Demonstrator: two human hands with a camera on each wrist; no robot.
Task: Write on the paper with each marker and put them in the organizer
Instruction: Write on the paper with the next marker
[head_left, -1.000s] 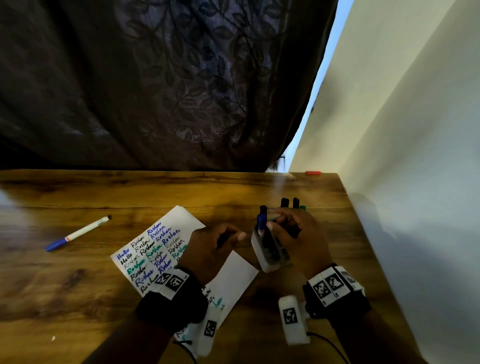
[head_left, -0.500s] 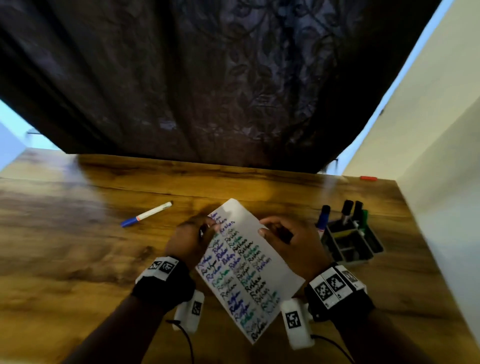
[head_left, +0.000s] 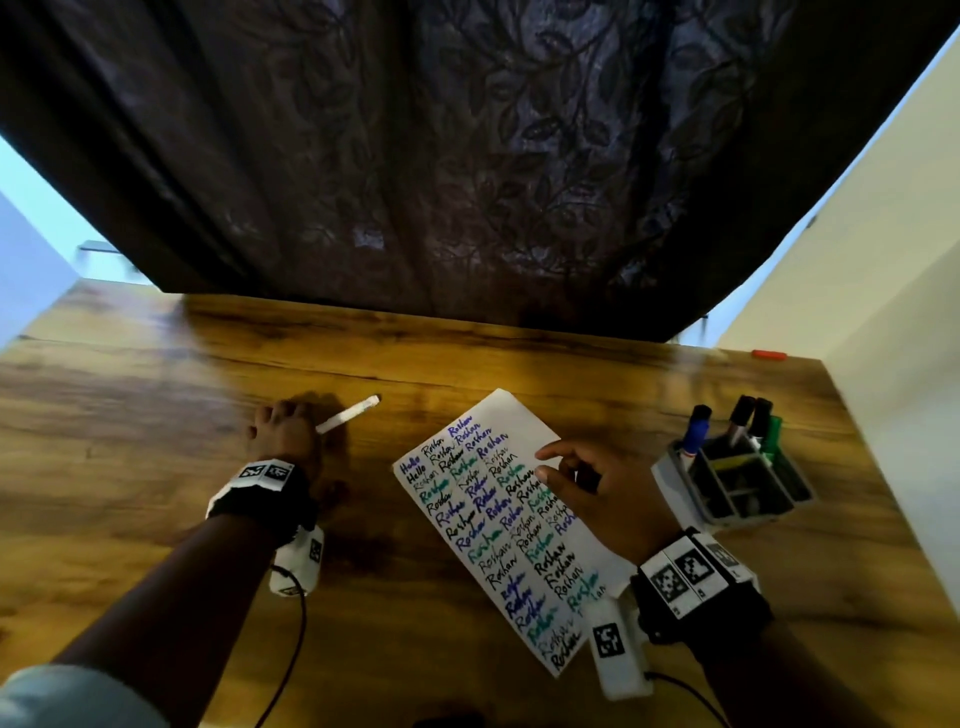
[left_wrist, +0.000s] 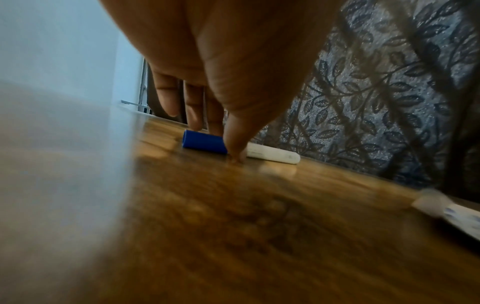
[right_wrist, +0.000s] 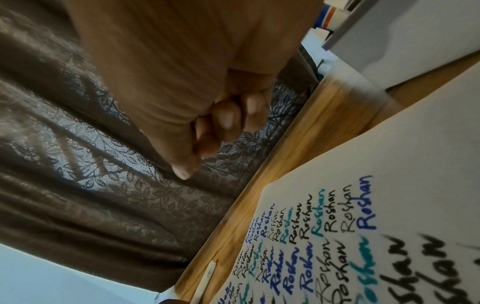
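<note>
A blue-capped white marker (head_left: 347, 414) lies on the wooden table, left of the paper. My left hand (head_left: 283, 423) covers its cap end. In the left wrist view my left hand (left_wrist: 221, 142) pinches the marker (left_wrist: 272, 155) where cap meets barrel, thumb in front and fingers behind, with the marker still on the table. The paper (head_left: 498, 519), full of blue, black and green writing, lies in the middle. My right hand (head_left: 550, 462) is over its right side, fingers loosely curled and holding nothing. The grey organizer (head_left: 670, 483) at the right holds several markers.
A dark leaf-patterned curtain (head_left: 493, 156) hangs behind the table's far edge. A white wall (head_left: 883, 415) runs close along the right side, just past the organizer. A small red object (head_left: 769, 355) lies at the back right corner. Wrist-camera cables trail near the front edge.
My left hand has let go of the paper and moved left onto the blue marker. The paper now lies flat, and my right hand has stayed over it.
</note>
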